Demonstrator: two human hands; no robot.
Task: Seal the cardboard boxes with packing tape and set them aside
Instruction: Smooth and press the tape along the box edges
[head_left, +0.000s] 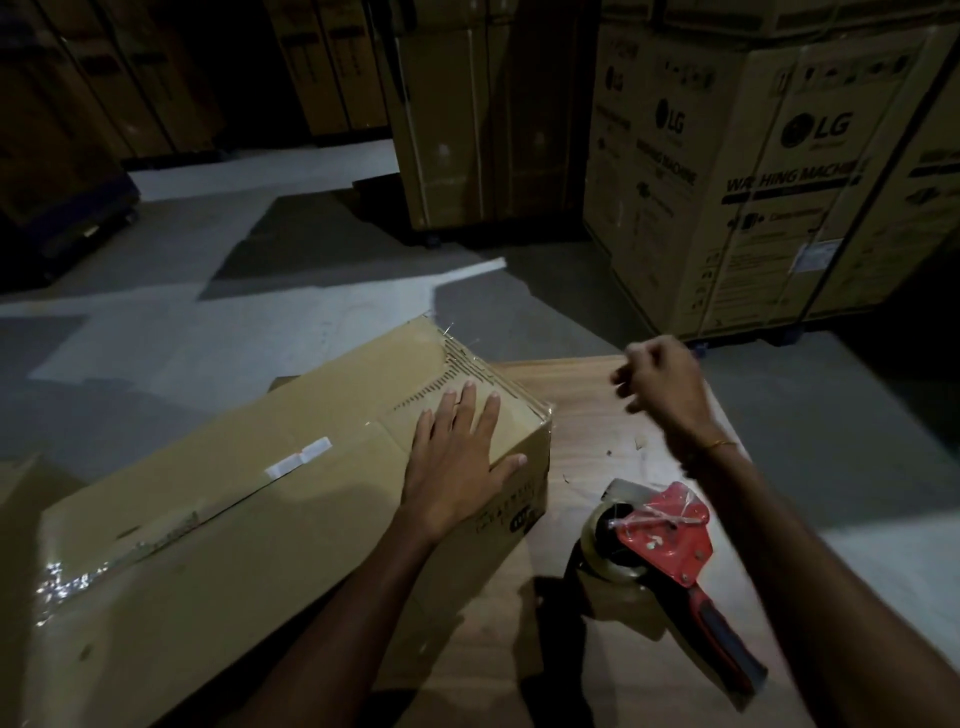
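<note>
Tape dispenser (670, 545) lies on the surface at five o'clock from the box (291, 467); left hand (457, 462) presses flat, right hand (662, 382) hovers nearer, loosely curled, empty.

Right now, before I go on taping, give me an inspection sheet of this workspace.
Surface: wooden table, small scraps on it.
Job's things: cardboard box lies on the table, clear tape along its top seam; red tape dispenser lies beside it, untouched.
Clutter: white label on the box top.
Hands: left hand presses flat on the box; right hand raised above the table, fingers curled, blurred.
Cables: nothing seen.
Surroundings: dim warehouse, LG washing machine cartons behind.
</note>
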